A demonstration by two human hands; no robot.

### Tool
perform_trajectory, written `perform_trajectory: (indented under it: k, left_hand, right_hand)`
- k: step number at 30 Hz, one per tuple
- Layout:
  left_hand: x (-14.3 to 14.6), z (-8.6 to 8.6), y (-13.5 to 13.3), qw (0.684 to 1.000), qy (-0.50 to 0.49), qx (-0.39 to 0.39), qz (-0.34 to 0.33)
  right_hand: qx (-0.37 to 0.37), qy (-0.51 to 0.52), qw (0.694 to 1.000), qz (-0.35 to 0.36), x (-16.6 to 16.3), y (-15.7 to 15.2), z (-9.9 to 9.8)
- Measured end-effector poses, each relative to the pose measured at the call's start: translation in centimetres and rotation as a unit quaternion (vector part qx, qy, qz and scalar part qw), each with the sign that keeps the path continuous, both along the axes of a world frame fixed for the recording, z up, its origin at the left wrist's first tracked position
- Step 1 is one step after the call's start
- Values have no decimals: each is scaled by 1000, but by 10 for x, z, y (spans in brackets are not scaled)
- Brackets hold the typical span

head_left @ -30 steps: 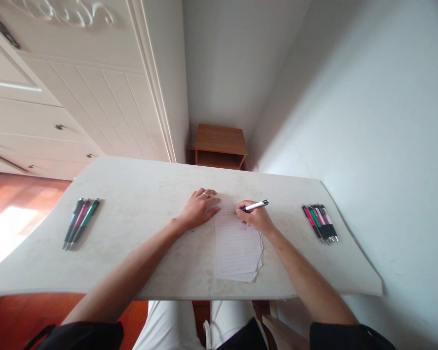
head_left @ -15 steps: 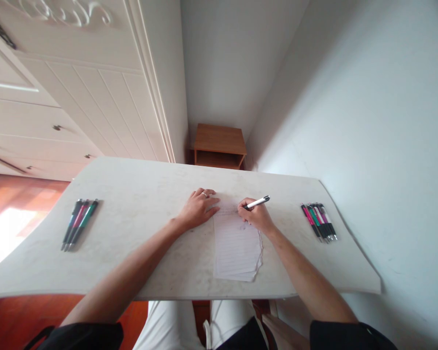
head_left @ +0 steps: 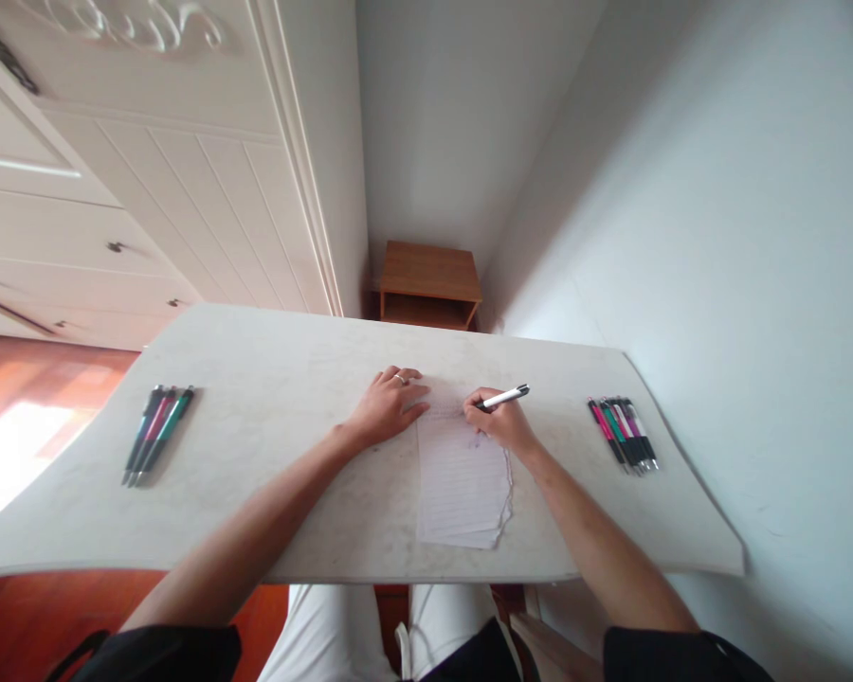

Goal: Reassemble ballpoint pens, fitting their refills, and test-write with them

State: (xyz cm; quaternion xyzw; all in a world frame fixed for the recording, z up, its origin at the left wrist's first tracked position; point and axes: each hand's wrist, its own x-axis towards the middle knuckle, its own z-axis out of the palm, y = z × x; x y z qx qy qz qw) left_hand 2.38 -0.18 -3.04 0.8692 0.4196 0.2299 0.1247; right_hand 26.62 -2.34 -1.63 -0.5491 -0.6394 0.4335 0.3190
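Several sheets of lined paper [head_left: 462,488] with torn right edges lie stacked on the white table [head_left: 291,369]. My left hand [head_left: 389,405], a ring on one finger, rests flat with fingers spread at the upper left edge of the paper. Over the upper part of the sheet, my right hand [head_left: 496,417] grips a white and black pen [head_left: 506,397], its back end pointing up to the right. My fingers hide the pen's tip. Faint handwriting shows near the top of the page, between the hands.
Three pens [head_left: 157,436] lie together at the table's left. At the right lies a row of several pens [head_left: 622,434] in pink, green, purple and white. Behind the table stand a small wooden cabinet [head_left: 432,273] and a white wardrobe [head_left: 234,218]; a wall [head_left: 739,284] borders the right side.
The whole view has shifted very slightly. Both hands keep nearly the same places on the paper, and the pen stays in my right hand.
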Motion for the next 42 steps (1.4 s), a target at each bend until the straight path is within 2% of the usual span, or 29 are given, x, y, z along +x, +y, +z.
perform_trajectory:
  k: [4,7,9,13,16,20,32,42]
  left_hand:
    - [0,1,0,1000,-1,-1,-3]
    - [0,1,1,1000,-4,-6,-2]
    - [0,1,2,1000,-6,-8,0]
    - [-1,-1,3,1000,-9,-9,-1]
    - [-2,-1,3,1000,-13,-11,-4]
    - [-3,1,3,1000,-22,-14,-2]
    - [-3,0,4,1000,-16,-11,-6]
    - [-3,1,3,1000,-26,-12,-7]
  right_hand:
    - [28,30,996,-78,1,3,-1]
    - [42,33,994,-97,1,3,-2]
    - [42,32,995,-81,1,2,-1]
    - [9,33,999,8,3,0,2]
    - [-9,44,998,44,5,-3,4]
    - [-26,36,998,47,4,-5,4]
    - [6,-13,1000,22,3,-6,4]
    - [-12,6,1000,5,3,-6,6]
